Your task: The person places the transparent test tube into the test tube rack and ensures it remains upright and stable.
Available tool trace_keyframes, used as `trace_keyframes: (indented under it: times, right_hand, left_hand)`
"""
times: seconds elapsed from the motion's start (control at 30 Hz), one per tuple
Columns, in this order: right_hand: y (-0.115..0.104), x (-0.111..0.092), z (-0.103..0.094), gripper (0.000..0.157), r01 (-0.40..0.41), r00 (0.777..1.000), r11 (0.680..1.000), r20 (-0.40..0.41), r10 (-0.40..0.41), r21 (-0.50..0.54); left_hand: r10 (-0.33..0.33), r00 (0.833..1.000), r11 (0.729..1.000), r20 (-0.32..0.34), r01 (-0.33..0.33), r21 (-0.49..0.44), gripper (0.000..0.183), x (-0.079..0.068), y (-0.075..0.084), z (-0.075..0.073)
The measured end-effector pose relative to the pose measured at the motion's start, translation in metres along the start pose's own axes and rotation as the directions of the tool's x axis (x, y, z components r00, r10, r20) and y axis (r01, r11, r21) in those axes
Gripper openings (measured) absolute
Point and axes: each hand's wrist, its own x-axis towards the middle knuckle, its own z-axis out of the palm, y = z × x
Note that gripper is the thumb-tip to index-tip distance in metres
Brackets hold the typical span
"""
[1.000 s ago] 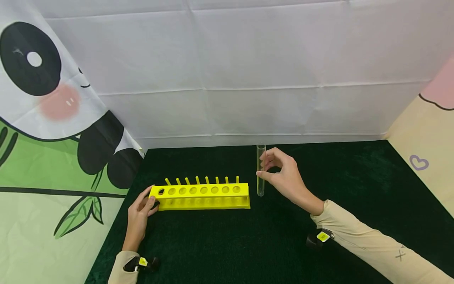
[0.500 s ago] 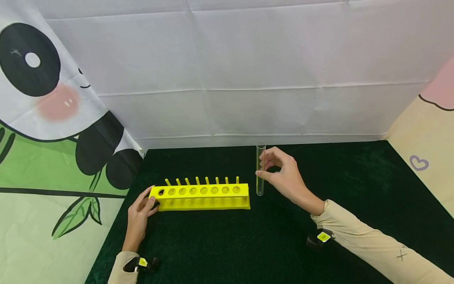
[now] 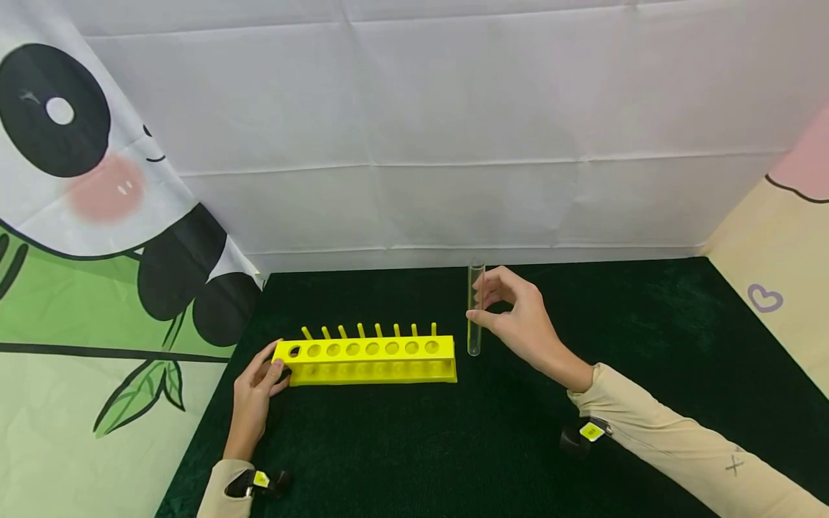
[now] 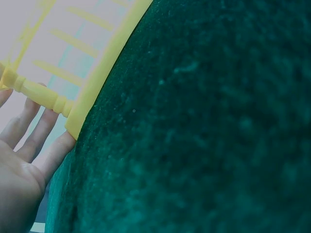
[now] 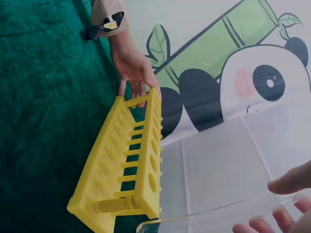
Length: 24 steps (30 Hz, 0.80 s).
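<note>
A yellow test tube rack (image 3: 369, 350) stands on the dark green cloth, with a row of round holes on top and short pegs along its back. My left hand (image 3: 251, 403) grips the rack's left end, thumb at the top edge. In the left wrist view, fingers (image 4: 36, 138) reach around the end post of the rack (image 4: 99, 80). Just right of the rack, my right hand (image 3: 521, 320) pinches a clear glass test tube (image 3: 476, 339) upright between thumb and fingers. Its rounded bottom (image 5: 150, 226) shows near the rack's end in the right wrist view.
Dark green cloth (image 3: 414, 453) covers the table. A white sheet (image 3: 453, 129) hangs behind its back edge. Printed panels stand at the sides, a panda one (image 3: 84, 180) on the left and a beige one (image 3: 771, 244) on the right.
The test tube has shifted very slightly left and up in my right hand's pinch. My left hand and the rack stay in place.
</note>
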Motion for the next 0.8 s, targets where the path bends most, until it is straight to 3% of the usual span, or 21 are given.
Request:
trace_keyframes:
  times: [0.8]
  right_hand:
    - [-0.005,0.0033,0.0013,0.028,0.008,1.0,1.0,0.002,-0.008,-0.007]
  left_hand:
    - [-0.004,1.0,1.0,0.002,0.004,0.0,0.05,-0.0012,0.0008,-0.0005]
